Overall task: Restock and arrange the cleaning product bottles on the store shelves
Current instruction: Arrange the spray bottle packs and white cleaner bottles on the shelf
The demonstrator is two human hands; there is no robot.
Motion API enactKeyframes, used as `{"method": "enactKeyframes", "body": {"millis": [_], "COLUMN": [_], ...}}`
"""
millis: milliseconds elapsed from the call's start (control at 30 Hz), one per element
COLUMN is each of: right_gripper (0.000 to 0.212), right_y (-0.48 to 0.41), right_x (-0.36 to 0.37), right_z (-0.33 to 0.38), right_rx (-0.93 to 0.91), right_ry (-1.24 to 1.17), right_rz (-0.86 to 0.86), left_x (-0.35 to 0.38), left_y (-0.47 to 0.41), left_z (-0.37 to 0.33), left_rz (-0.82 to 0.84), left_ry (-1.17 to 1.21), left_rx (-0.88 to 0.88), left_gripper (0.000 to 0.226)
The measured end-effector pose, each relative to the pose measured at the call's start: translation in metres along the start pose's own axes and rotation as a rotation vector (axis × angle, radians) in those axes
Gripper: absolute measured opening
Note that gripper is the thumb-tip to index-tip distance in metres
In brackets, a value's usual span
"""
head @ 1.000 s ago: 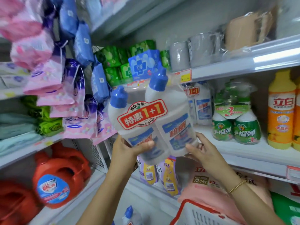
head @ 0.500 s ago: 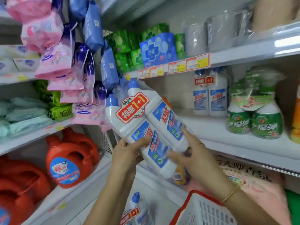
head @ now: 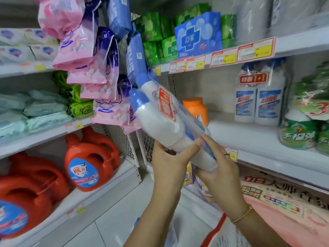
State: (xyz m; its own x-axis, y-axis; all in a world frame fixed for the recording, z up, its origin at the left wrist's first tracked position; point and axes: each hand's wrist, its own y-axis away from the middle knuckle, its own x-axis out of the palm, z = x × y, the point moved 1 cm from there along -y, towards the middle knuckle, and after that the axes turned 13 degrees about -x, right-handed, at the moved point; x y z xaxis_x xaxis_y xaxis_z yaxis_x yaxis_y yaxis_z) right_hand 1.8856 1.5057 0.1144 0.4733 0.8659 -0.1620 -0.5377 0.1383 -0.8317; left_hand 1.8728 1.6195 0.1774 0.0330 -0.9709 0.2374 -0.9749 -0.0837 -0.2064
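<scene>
Twin-pack of white bottles w/ blue caps & red promo sticker, tilted caps up-left in midair; matching twin-pack upright on shelf.

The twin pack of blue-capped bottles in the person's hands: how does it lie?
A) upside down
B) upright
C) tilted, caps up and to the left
C: the twin pack slants, blue caps upper left, base held low by the left hand and right hand.
</scene>
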Motion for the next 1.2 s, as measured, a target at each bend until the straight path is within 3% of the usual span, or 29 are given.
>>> {"method": "enactKeyframes", "body": {"millis": [100, 167, 267, 333, 400, 533, 633, 767, 867, 1000, 1133, 1200], "right_gripper": [0.059, 0.045, 0.039, 0.046, 0.055, 0.104, 0.097, 0.064, 0.067, 0.071, 0.054, 0.053], "right_y": [-0.008, -0.007, 0.001, 0.009, 0.019, 0.031, 0.028, 0.012, 0.0, -0.011, -0.018, -0.022], "right_x": [-0.002, -0.001, -0.003, -0.008, -0.016, -0.026, -0.029, -0.034, -0.04, -0.045, -0.052, -0.057], "right_z": [-0.001, -0.008, -0.023, -0.037, -0.05, -0.055, -0.053, -0.033, -0.011, 0.009, 0.025, 0.028], "right_rx": [0.151, 0.249, 0.475, 0.591, 0.691, 0.867, 1.002, 0.953, 0.903, 0.864, 0.91, 0.913], "right_ry": [-0.356, -0.568, -0.956, -1.095, -1.122, -1.126, -1.177, -1.151, -1.187, -1.2, -1.165, -1.117], "right_rz": [-0.025, -0.026, -0.003, 0.049, 0.087, 0.15, 0.08, 0.164, 0.26, 0.417, 0.464, 0.457], "left_x": [-0.008, -0.017, -0.041, -0.057, -0.066, -0.074, -0.073, -0.073, -0.077, -0.083, -0.084, -0.083], "left_y": [-0.007, -0.013, -0.027, -0.035, -0.037, -0.033, -0.029, -0.029, -0.029, -0.026, -0.019, -0.017], "left_z": [-0.002, -0.004, -0.007, -0.01, -0.009, -0.003, -0.002, -0.007, -0.015, -0.021, -0.026, -0.026], "left_rz": [0.165, 0.19, 0.072, 0.072, 0.239, 0.448, 0.485, 0.49, 0.519, 0.459, 0.361, 0.337], "left_ry": [-0.106, -0.159, -0.292, -0.384, -0.394, -0.344, -0.309, -0.18, -0.041, 0.154, 0.192, 0.186], "left_rx": [0.019, -0.009, 0.044, 0.026, -0.133, -0.369, -0.415, -0.442, -0.488, -0.599, -0.648, -0.674], "left_gripper": [0.067, 0.066, 0.058, 0.051, 0.038, 0.049, 0.049, 0.053, 0.068, 0.065, 0.031, 0.025]}}
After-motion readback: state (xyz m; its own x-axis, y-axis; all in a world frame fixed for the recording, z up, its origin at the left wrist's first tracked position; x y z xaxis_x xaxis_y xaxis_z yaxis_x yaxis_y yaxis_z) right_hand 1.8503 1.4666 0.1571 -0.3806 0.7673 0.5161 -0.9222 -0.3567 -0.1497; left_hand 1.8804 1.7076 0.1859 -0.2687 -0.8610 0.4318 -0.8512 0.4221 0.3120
